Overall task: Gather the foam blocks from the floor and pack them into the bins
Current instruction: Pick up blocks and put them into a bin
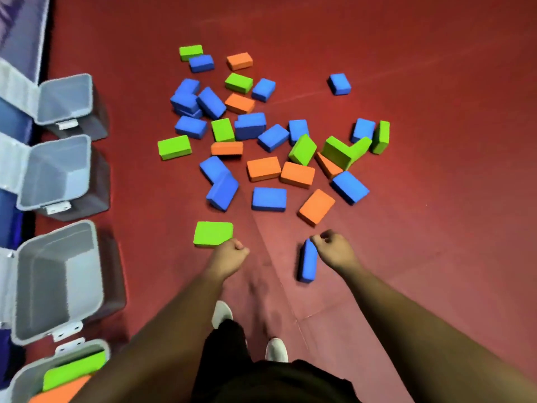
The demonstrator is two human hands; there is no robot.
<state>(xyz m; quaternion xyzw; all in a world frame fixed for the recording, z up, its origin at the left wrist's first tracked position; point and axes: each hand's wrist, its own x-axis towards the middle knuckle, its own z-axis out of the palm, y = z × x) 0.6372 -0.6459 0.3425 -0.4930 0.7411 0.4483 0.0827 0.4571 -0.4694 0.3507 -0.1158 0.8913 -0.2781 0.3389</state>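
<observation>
Several blue, green and orange foam blocks lie scattered on the red floor, the pile centred near an orange block. My left hand is curled into a fist and holds nothing, just right of a flat green block. My right hand has its fingers curled too, beside the top of a blue block that stands on its edge; I see no grip on it. Open grey bins line the left side; the nearest bin contains a green block and an orange one.
Three more grey bins, far, middle and near, stand with lids hinged open and show no blocks inside. A blue padded wall runs behind them. My white shoes are on the floor below my hands.
</observation>
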